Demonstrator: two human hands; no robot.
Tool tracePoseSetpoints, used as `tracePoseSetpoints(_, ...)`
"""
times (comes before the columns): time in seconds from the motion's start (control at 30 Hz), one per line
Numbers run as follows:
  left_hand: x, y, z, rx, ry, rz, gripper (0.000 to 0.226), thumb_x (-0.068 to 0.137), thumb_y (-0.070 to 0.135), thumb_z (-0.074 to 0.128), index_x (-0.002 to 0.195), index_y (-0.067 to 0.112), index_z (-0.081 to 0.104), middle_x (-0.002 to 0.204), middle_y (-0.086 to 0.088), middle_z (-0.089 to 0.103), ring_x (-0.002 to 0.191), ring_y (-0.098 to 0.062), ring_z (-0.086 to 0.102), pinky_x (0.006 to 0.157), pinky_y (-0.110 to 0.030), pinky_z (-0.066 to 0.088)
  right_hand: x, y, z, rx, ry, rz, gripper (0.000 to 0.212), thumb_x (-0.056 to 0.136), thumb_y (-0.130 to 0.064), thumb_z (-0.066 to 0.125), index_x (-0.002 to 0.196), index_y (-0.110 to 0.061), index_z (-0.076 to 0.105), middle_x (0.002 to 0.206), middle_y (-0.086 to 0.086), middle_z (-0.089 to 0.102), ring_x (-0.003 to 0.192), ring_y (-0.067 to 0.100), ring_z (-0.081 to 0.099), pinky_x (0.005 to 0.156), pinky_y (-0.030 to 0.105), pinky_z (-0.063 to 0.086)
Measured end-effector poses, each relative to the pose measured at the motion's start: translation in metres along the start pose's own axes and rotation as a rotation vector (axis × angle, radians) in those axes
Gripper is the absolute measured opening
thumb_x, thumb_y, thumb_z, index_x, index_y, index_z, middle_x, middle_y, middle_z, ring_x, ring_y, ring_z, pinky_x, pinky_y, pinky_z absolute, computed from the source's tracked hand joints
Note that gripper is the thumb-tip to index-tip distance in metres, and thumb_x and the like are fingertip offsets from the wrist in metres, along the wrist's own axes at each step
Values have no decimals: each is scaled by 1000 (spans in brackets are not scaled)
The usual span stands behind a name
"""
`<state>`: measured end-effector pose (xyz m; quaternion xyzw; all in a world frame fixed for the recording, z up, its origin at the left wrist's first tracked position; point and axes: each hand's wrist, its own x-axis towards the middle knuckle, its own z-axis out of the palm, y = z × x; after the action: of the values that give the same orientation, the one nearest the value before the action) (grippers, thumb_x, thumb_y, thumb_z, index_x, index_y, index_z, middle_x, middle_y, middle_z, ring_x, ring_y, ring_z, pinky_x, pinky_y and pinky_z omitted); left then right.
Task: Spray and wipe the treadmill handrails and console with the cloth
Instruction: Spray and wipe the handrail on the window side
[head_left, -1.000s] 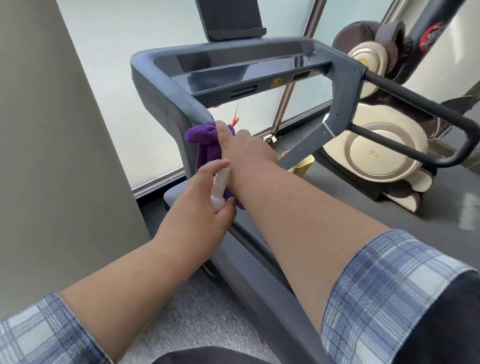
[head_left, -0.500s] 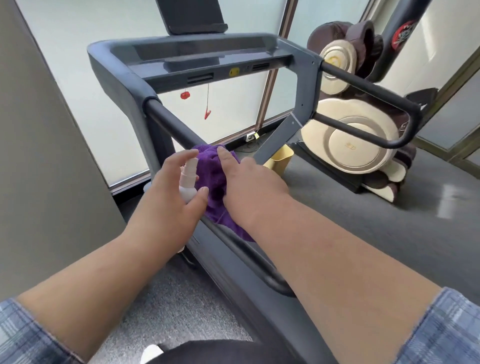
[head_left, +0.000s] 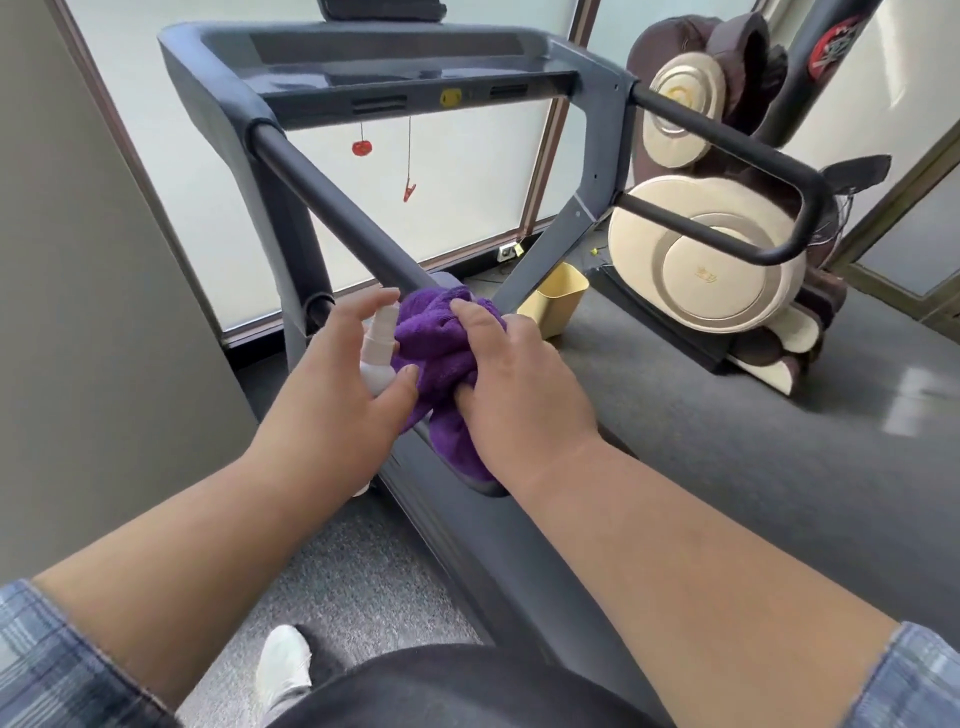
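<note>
Purple cloth (head_left: 441, 353): bunched on the left handrail (head_left: 332, 208) of the treadmill, gripped by the right hand (head_left: 519, 384). White spray bottle (head_left: 379, 353): held upright by the left hand (head_left: 337, 395), touching the cloth.

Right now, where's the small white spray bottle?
Head view, left of centre: white spray bottle held in the left hand, beside the purple cloth on the left handrail.

The cloth (head_left: 441, 345) is showing purple, the spray bottle (head_left: 378, 358) white, the handrail (head_left: 332, 203) dark grey, the bin (head_left: 557, 297) yellow, the sleeve (head_left: 47, 660) blue plaid.
</note>
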<state>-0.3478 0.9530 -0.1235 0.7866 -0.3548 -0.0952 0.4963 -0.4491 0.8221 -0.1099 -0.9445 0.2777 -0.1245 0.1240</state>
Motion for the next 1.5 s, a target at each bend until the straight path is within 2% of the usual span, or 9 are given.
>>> tracePoseSetpoints(0.1, -10, -2, -5, 12, 2, -9, 53, 89, 27, 62, 127, 54, 37, 89, 22, 60, 74, -8, 61, 65, -18, 48, -8, 4, 7, 137, 71, -2, 58, 91, -23, 57, 144, -40, 39, 134, 6, 44, 116, 29, 49, 95, 44, 46)
tracePoseSetpoints(0.23, -13, -10, -18, 27, -2, -7, 54, 90, 27, 64, 125, 56, 35, 95, 27, 55, 76, -5, 59, 63, -10, 45, -18, 6, 15, 334, 218, 30, 45, 87, -13, 62, 127, -31, 55, 134, -1, 48, 120, 23, 50, 99, 43, 45)
tracePoseSetpoints(0.33, -7, -19, -30, 58, -20, -4, 55, 90, 32, 63, 127, 58, 33, 102, 22, 54, 76, -5, 58, 67, -23, 49, -19, 4, 10, 423, 359, 70, 33, 89, -9, 64, 117, -25, 62, 116, -11, 49, 112, 13, 52, 94, 19, 39)
tracePoseSetpoints(0.47, 10, -39, -49, 68, -74, 16, 53, 90, 34, 61, 126, 59, 31, 101, 17, 55, 73, -5, 58, 51, -11, 45, -10, -18, -11, 405, 543, 118, 32, 87, -6, 62, 115, -23, 63, 113, -6, 57, 101, 3, 50, 83, -3, 29)
tracePoseSetpoints(0.67, 42, -77, -91, 47, -178, 55, 53, 89, 36, 61, 128, 58, 32, 112, 19, 55, 87, 1, 59, 72, -21, 45, 6, -87, -14, 506, 638, 152, 53, 84, 2, 62, 101, -47, 51, 102, -28, 57, 99, -17, 51, 86, 0, 33)
tracePoseSetpoints(0.93, 78, -132, -132, 40, -400, 137, 55, 89, 34, 63, 126, 61, 32, 118, 18, 53, 93, 3, 57, 76, -19, 44, 1, -143, 53, 609, 631, 422, 44, 89, -1, 67, 95, -44, 56, 96, -45, 58, 95, -21, 54, 81, -2, 33)
tracePoseSetpoints(1.23, 98, -145, -145, 17, -543, 181, 56, 88, 35, 63, 126, 61, 32, 123, 16, 54, 102, 1, 57, 84, -26, 46, -30, -169, 89, 809, 569, 719, 35, 90, 2, 65, 96, -32, 65, 94, -27, 69, 84, -8, 64, 72, 7, 45)
tracePoseSetpoints(1.37, 118, -113, -145, 44, -506, 307, 57, 88, 36, 62, 122, 67, 28, 123, 18, 54, 95, -2, 56, 77, -28, 43, -32, -175, 75, 791, 620, 675, 43, 89, 2, 68, 93, -40, 66, 101, -28, 69, 91, -6, 65, 76, 7, 45)
tracePoseSetpoints(1.5, 155, -75, -143, 149, -438, 432, 54, 91, 35, 58, 132, 54, 29, 121, 13, 49, 90, -8, 51, 73, -29, 38, -27, -167, 52, 621, 715, 570, 59, 85, 4, 70, 98, -53, 63, 107, -25, 68, 100, -2, 64, 84, 9, 45)
